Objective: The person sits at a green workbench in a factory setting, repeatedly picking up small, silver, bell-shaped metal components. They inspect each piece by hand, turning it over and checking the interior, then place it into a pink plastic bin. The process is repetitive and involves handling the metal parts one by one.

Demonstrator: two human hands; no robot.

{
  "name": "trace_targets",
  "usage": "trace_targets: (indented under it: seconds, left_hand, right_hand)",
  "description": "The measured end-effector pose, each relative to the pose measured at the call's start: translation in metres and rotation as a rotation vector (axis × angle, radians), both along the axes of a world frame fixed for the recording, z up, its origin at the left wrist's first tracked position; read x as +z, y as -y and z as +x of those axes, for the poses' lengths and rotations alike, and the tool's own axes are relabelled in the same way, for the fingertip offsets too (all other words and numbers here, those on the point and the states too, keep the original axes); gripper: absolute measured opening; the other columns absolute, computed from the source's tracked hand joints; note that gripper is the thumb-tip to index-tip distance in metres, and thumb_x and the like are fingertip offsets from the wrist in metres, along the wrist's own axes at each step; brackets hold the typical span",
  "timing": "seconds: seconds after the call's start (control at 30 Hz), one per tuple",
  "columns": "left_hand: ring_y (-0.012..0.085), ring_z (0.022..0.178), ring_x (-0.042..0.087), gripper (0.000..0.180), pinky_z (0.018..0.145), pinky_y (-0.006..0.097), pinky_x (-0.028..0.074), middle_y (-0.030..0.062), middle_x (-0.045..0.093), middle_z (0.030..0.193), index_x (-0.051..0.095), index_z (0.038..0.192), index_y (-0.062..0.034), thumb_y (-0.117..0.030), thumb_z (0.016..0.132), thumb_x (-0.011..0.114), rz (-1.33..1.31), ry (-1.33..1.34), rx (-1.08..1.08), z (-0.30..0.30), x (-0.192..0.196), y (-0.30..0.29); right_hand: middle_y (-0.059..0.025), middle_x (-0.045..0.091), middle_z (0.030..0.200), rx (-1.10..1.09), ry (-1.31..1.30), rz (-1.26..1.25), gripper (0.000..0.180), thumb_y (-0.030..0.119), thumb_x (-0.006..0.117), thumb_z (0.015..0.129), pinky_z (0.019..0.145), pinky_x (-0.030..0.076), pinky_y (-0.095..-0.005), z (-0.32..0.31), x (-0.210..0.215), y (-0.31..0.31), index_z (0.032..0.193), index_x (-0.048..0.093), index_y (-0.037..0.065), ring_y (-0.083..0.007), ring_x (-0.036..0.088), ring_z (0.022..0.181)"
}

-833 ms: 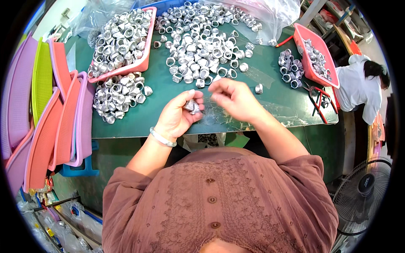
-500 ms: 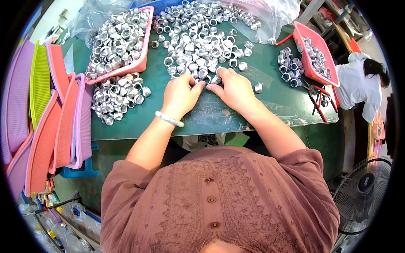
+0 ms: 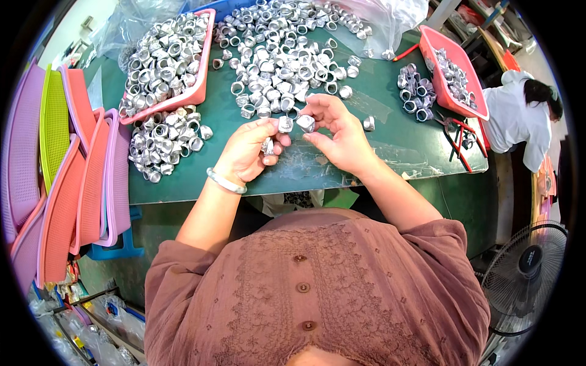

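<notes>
Chunky silver-coloured metal rings lie in a large heap across the middle of the green table. Just in front of the heap, my left hand pinches one ring between thumb and fingertips, with at least one more ring tucked against the curled fingers. Beside it, my right hand holds another ring at its fingertips. The two held rings are close together at the near edge of the heap. A light bracelet circles my left wrist.
At left a pink basket full of rings stands behind a smaller ring pile. Another pink basket, a ring cluster and red-handled pliers are at right. Stacked plastic baskets flank the table; a fan stands lower right.
Both hands have drawn back slightly from the heap's near edge. My left hand has turned, showing rings in its fingers, and my right hand has lifted a ring.
</notes>
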State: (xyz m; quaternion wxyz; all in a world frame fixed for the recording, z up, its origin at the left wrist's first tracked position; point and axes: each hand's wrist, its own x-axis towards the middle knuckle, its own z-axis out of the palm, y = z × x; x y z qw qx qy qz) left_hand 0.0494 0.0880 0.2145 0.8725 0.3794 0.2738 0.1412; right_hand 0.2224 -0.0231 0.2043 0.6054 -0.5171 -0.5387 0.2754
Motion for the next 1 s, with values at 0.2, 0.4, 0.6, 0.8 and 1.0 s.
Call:
trace_targets:
  seconds: [0.2, 0.4, 0.6, 0.8, 1.0]
  left_hand:
    - [0.0111, 0.063, 0.052, 0.021, 0.045, 0.020, 0.037, 0.0071, 0.060, 0.079, 0.058, 0.103, -0.0001, -0.017, 0.095, 0.049, -0.192, 0.176, -0.078, -0.004, -0.007, 0.004]
    - [0.0100, 0.065, 0.055, 0.019, 0.050, 0.020, 0.040, 0.0054, 0.063, 0.081, 0.060, 0.102, -0.0046, -0.019, 0.096, 0.051, -0.056, 0.177, -0.062, -0.006, -0.005, 0.010]
    - [0.0114, 0.068, 0.055, 0.020, 0.053, 0.023, 0.041, 0.0046, 0.061, 0.083, 0.059, 0.104, -0.0051, -0.020, 0.092, 0.058, 0.001, 0.172, -0.009, -0.008, -0.005, 0.016]
    - [0.0133, 0.072, 0.055, 0.021, 0.053, 0.023, 0.041, 0.0066, 0.060, 0.088, 0.058, 0.107, -0.0046, -0.020, 0.092, 0.056, -0.198, 0.292, -0.066, -0.009, -0.013, 0.014]
    - [0.0179, 0.074, 0.059, 0.023, 0.053, 0.026, 0.046, 0.0082, 0.062, 0.093, 0.057, 0.109, -0.0026, -0.019, 0.092, 0.054, -0.207, 0.265, -0.046, -0.006, -0.012, 0.016]
  right_hand:
    - [-0.0095, 0.061, 0.104, -0.028, 0.212, 0.099, 0.061, -0.009, 0.067, 0.072, 0.077, 0.051, -0.0297, -0.006, 0.011, 0.010, 0.127, 0.047, 0.006, -0.0193, 0.062, 0.088]
    - [-0.0070, 0.057, 0.093, 0.004, 0.114, 0.115, 0.059, -0.011, 0.066, 0.070, 0.072, 0.050, -0.0287, -0.011, 0.014, 0.010, 0.124, 0.049, 0.007, -0.0179, 0.060, 0.083]
    - [-0.0070, 0.055, 0.091, 0.005, 0.280, 0.109, 0.058, -0.011, 0.066, 0.070, 0.068, 0.048, -0.0300, -0.009, 0.020, 0.013, 0.123, 0.049, 0.008, -0.0180, 0.057, 0.077]
    - [-0.0082, 0.056, 0.092, -0.033, 0.381, 0.077, 0.058, -0.010, 0.064, 0.070, 0.072, 0.048, -0.0320, -0.015, 0.030, 0.017, 0.123, 0.049, 0.009, -0.0228, 0.057, 0.083]
    - [-0.0062, 0.056, 0.089, -0.053, 0.442, 0.121, 0.059, -0.012, 0.066, 0.069, 0.070, 0.046, -0.0293, -0.015, 0.029, 0.015, 0.123, 0.049, 0.007, -0.0176, 0.055, 0.078]
